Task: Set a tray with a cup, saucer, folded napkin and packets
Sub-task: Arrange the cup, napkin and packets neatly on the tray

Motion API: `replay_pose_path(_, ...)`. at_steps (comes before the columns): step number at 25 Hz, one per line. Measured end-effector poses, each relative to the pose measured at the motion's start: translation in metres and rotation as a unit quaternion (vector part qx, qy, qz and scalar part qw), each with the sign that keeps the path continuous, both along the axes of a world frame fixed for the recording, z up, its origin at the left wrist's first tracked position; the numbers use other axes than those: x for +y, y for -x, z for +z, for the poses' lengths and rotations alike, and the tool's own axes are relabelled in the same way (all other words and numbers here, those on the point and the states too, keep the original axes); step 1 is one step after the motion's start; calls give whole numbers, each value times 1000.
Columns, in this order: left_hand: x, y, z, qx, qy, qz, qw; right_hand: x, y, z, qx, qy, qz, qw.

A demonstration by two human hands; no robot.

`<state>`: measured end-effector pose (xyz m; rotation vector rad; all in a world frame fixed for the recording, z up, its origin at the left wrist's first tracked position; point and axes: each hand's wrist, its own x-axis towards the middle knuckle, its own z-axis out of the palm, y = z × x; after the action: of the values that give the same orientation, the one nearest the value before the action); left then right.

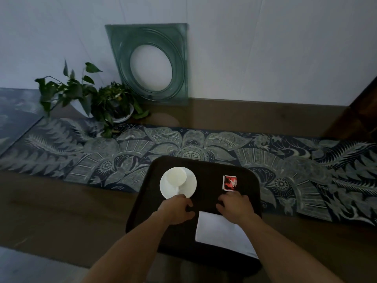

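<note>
A dark tray [151, 201] lies on the table in front of me. At its left stands a white cup [176, 176] on a white saucer [190, 185]. A red packet [230, 182] lies at the tray's right. A folded white napkin [218, 231] rests on the near right part. My left hand [176, 210] is at the saucer's near rim, fingers curled around its edge. My right hand [234, 207] lies over the napkin's far edge with fingers bent, its fingertips just below the packet; what they hold, if anything, is hidden.
A patterned blue runner [306, 166] crosses the brown table behind the tray. Two potted plants [98, 99] stand at the back left, beside a green square glass plate [151, 64] leaning on the wall. Dark wooden furniture [361, 111] is at the right.
</note>
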<state>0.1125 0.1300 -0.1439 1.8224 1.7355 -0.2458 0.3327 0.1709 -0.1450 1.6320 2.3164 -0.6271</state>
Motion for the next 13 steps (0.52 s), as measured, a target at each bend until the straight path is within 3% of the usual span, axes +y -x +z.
replay_pose_path(13,23,176,-10,43,-9,-65,997,-33,110,2,-28,14,-117,993)
